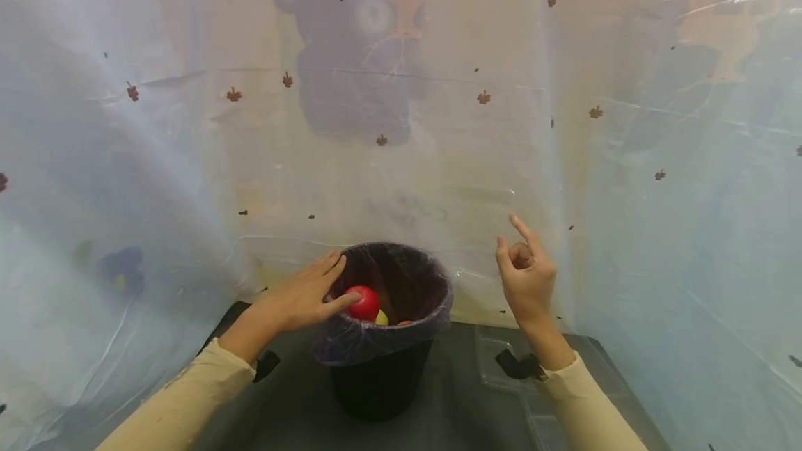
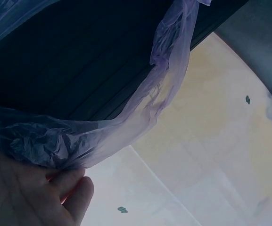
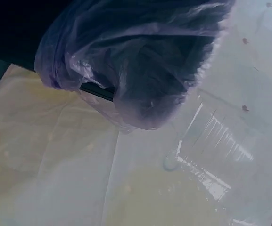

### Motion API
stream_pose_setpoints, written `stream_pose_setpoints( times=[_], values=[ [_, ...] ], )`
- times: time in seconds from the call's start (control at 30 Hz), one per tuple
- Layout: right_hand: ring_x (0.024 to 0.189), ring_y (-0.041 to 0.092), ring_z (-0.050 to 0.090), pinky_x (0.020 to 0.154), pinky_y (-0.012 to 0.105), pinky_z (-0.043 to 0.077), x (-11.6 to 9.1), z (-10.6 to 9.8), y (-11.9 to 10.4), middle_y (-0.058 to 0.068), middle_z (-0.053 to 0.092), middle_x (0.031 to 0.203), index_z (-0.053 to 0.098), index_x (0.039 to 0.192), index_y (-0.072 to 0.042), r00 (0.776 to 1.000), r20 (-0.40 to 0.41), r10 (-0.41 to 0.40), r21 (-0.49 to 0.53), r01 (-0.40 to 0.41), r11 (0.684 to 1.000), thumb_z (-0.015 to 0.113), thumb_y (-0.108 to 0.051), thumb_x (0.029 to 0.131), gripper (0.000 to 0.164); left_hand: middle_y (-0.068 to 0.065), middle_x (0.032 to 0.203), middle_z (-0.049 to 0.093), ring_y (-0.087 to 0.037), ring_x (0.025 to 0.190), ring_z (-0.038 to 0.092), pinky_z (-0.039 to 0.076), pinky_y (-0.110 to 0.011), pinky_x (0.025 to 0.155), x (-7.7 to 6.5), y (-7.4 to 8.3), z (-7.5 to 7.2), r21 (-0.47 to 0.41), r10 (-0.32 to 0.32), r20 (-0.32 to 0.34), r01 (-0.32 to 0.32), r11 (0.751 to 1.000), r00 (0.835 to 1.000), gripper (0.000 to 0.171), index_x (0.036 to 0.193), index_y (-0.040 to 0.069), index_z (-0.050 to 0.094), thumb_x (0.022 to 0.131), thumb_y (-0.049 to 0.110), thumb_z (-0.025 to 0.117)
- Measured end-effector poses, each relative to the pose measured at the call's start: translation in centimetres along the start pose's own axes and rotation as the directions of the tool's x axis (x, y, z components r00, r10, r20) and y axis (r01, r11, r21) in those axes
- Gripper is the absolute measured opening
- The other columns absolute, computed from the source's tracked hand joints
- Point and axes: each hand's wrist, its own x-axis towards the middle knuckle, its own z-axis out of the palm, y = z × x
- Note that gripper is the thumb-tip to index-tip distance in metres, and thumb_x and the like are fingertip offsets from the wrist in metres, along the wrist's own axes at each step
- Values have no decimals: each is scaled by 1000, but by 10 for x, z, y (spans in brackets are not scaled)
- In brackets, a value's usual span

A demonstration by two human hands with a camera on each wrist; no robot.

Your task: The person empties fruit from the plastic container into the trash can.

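Observation:
A black bin [image 1: 382,374] stands upright, lined with a thin purple plastic bag [image 1: 432,329] that is folded out over the rim. Inside, near its left wall, lie a shiny red ball [image 1: 363,303], a yellow round thing [image 1: 381,317] and a sliver of something reddish [image 1: 404,323]. My left hand [image 1: 297,300] rests at the bin's left rim with its fingers extended, the thumb reaching across in front of the red ball. In the left wrist view its fingers [image 2: 72,188] touch the bag's edge. Raised right of the bin, my right hand [image 1: 528,280] holds nothing; its index finger points upward.
The bin stands on a dark grey surface [image 1: 464,395] with a moulded recess at the right. Translucent plastic sheeting [image 1: 401,179] with small brown leaf prints hangs behind and on both sides. Black straps [image 1: 516,365] sit at both wrists.

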Motion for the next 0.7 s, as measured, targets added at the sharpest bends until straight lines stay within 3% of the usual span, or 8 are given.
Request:
stream_pose_setpoints(
  times=[0.13, 0.27, 0.5, 0.7],
  values=[
    [47, 3, 39, 47, 15, 33, -3, -15, -14, 10, 54, 56, 67, 140, 7, 996, -7, 93, 48, -92, 995, 69, 16, 94, 47, -20, 178, 16, -43, 163, 20, 20, -63, 129, -1, 0, 1, -5, -2, -7, 2, 1000, 1000, 101, 170, 1, 25, 104, 75, 44],
    [41, 2, 38, 39, 19, 30, -15, -30, 2, 5, 52, 54, 66, 141, 7, 985, 5, 173, 113, -172, 979, 68, 14, 96, 46, -18, 179, 15, -42, 164, 19, 19, -63, 130, -1, -1, 3, -5, -8, -13, 8, 1000, 1000, 101, 171, 3, 24, 103, 75, 44],
    [32, 5, 40, 28, 23, 31, -42, -57, 22, 1, 52, 52, 63, 144, 4, 922, 53, 383, 209, -385, 899, 68, 6, 101, 44, -20, 178, 17, -42, 163, 20, 20, -63, 129, -2, 0, 3, -3, -1, -14, 1, 1000, 1000, 101, 170, 1, 26, 104, 75, 44],
    [31, 11, 42, 29, 26, 36, -63, -75, 24, 4, 51, 51, 60, 146, 4, 875, 118, 470, 167, -484, 859, 65, 1, 105, 41, -19, 178, 16, -43, 163, 19, 19, -64, 129, -3, -2, 4, -43, -3, -26, 2, 999, 1000, 101, 170, 2, 25, 104, 75, 45]
  ],
)
